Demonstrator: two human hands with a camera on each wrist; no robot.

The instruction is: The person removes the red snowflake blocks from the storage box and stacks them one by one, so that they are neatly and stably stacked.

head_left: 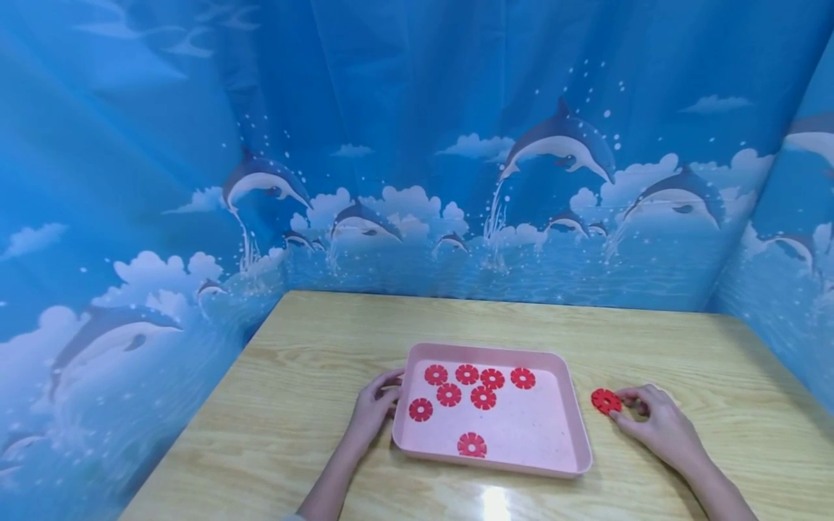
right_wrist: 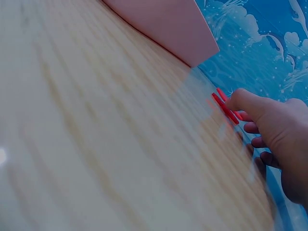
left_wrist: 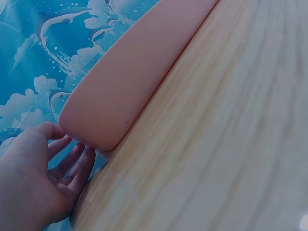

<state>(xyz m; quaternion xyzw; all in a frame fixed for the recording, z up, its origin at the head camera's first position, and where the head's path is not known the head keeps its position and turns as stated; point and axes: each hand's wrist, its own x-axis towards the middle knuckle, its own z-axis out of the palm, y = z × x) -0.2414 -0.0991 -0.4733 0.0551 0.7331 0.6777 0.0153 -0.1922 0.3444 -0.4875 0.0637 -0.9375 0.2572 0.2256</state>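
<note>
Surrounding the workspace at the back and both sides, a blue curtain printed with leaping dolphins and white clouds [head_left: 404,87] hangs behind a pale wood-grain table [head_left: 339,325]. On the table sits a shallow, rectangular pink tray with rounded corners [head_left: 534,430], lying flat. At the tray's left end, the left hand [head_left: 374,405] touches the outer wall; its fingers are bent loosely and slightly apart, their tips against the tray. To the right of the tray, clear of its wall, the right hand [head_left: 658,420] pinches a round, flat, red notched disc with a centre hole [head_left: 607,401] between thumb and fingertips, just above or on the table. The right wrist view shows two thin red edges side by side there, so whether it holds one disc or two cannot be told. Inside the tray lie eight similar red discs [head_left: 449,394]: seven toward the far and left part, two of these close enough to touch, and one against the near wall, which hides its lower edge.
</note>
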